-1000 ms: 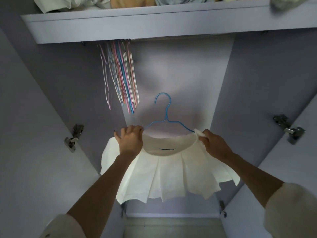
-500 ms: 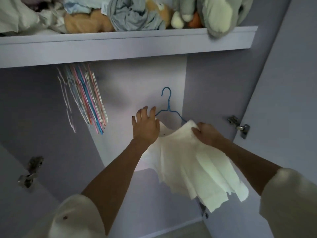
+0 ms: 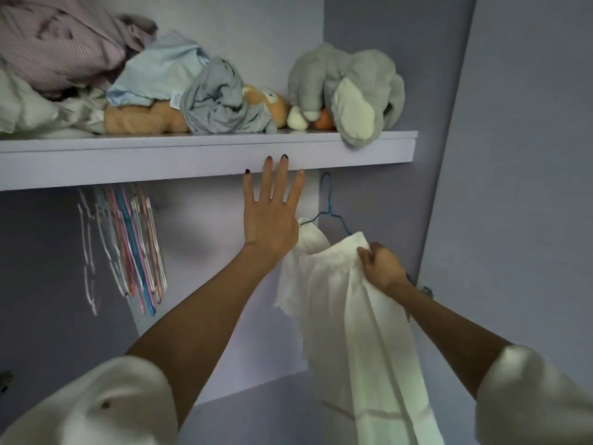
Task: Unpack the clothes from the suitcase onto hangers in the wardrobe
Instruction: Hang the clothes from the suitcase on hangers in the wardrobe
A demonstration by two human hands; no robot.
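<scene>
1. Lilac wardrobe interior point(image 3: 369, 75) fills the view, its back wall pale and its right side panel running up past the shelf.
2. Across the upper part runs the lilac shelf point(image 3: 192, 155), its front edge thick and plain.
3. On the left of that shelf, a heap of crumpled clothes point(image 3: 64, 59) in pink stripes, white and pale blue.
4. Low and right of centre hangs the white pleated skirt point(image 3: 353, 316), draped long and folded in on itself, its waistband up on the hanger.
5. Far right on the shelf slumps a grey plush elephant point(image 3: 346, 88), one ear drooping over the edge.
6. Beside it lies a tan teddy bear point(image 3: 147, 118), half buried under a grey garment point(image 3: 218, 101).
7. Left, below the shelf, dangles a bunch of empty wire hangers point(image 3: 134, 245), pink, blue and white.
8. Left hand point(image 3: 269, 216) is spread wide, fingers straight, reaching up towards the shelf's front edge and holding nothing.
9. Right hand point(image 3: 382, 264) grips the skirt's waistband, fingers curled into the cloth.
10. Blue wire hanger point(image 3: 329, 207) carries the skirt; where its hook ends I cannot tell.
</scene>
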